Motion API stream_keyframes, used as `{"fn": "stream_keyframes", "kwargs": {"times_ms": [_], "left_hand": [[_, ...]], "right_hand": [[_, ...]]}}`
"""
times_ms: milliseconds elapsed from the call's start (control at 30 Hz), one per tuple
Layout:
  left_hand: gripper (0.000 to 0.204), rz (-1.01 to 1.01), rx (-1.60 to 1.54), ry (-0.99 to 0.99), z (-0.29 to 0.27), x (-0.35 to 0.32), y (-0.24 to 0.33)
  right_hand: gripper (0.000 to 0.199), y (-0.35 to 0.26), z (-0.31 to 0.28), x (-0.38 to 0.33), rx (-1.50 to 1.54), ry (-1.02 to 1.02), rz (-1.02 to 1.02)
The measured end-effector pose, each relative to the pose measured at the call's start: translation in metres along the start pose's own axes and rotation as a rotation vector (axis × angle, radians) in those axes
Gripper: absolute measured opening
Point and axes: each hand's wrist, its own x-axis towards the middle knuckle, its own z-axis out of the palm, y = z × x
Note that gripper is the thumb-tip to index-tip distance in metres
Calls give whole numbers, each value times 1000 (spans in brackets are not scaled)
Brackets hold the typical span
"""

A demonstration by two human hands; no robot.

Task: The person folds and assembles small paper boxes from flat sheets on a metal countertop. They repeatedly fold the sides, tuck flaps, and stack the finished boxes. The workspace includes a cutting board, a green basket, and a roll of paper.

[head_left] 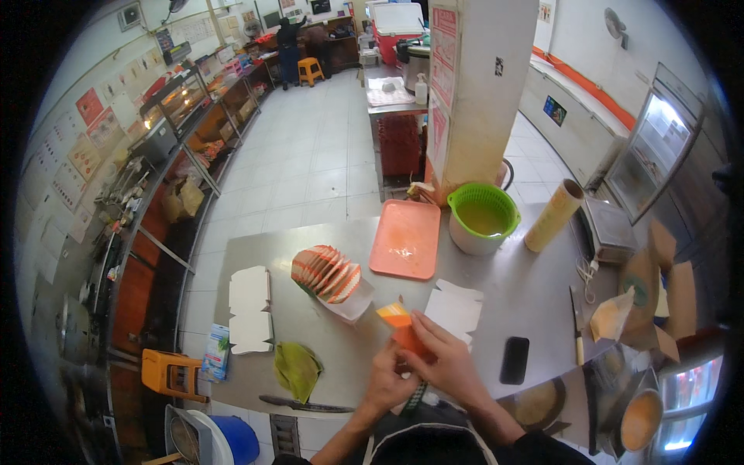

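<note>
Above the near part of the steel table (488, 310), my two hands hold a small orange and yellow cardboard carton (405, 333) between them. My left hand (385, 377) grips its lower left side with the fingers curled. On its right side, the fingers of my right hand (443, 358) press against the card. Left of the carton, a row of orange-and-white striped cartons (327, 271) stands tightly nested in a clear plastic container (353, 308). Flat white cardboard blanks lie at both sides, one stack (250, 310) at the left and another (456, 306) just beyond my right hand.
A pink tray (405, 240), a green basket in a white bucket (482, 221) and a plastic-wrap roll (554, 215) stand at the far side. A phone (514, 360) lies right, a green cloth (297, 372) and a dark knife (306, 404) left. A pillar (480, 101) rises behind.
</note>
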Motion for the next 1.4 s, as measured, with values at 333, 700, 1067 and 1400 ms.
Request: {"fn": "stream_keyframes", "kwargs": {"times_ms": [333,700,1067,1400], "left_hand": [[25,-210,-454,244,-26,25,15],[11,40,19,247,-25,18,7],[18,48,-120,341,-6,3,-11],[24,7,-208,328,-5,-1,-21]], "right_hand": [[45,20,17,-5,-298,-28,-277],[19,19,16,-8,120,254,-39],[16,11,10,-14,328,180,136],[24,14,12,-20,117,104,-11]]}}
